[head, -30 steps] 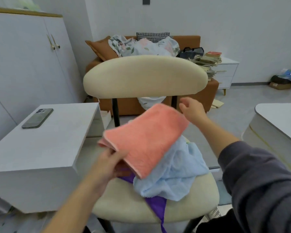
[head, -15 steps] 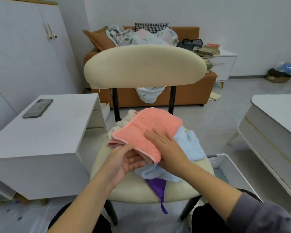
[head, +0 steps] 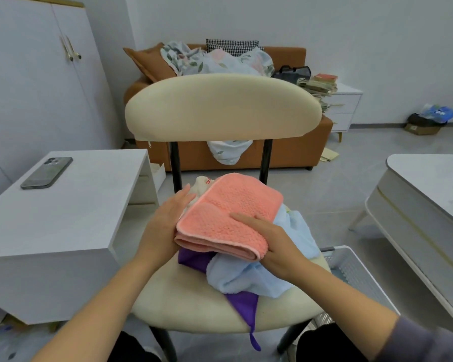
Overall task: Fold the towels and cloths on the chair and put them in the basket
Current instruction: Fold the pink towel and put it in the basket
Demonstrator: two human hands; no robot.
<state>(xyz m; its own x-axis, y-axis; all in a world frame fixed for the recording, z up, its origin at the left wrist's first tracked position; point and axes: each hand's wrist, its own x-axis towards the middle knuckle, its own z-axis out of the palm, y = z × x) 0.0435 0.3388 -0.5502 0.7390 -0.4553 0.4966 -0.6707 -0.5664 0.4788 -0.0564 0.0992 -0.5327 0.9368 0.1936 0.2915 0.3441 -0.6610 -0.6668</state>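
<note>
Salmon-pink terry fills the space between both hands: the folded pink towel (head: 228, 218) lies on top of the heap, its rolled edge facing the person. The left hand (head: 165, 226) is laid against the towel's left side with the fingers straight and together, holding nothing. The right hand (head: 270, 239) rests on the towel's right end, fingers stretched flat across the top layer; its thumb is hidden, so whether it hooks under the fold cannot be told.

Directly beneath the right hand and wrist a crumpled light blue cloth (head: 259, 273) spreads out. A purple cloth (head: 194, 259) shows under the towel between the two wrists, and a corner of it hangs over the seat's front edge. Just past the left fingertips a cream cloth (head: 202, 186) peeks out from behind the towel. All of these sit on the chair (head: 220, 108), with its cream seat below the forearms.

Right of the right forearm, down on the floor beside the seat, stands the white basket (head: 351, 267). Left of the left hand is a white side table (head: 63, 218) with a phone (head: 46, 172) lying on it
</note>
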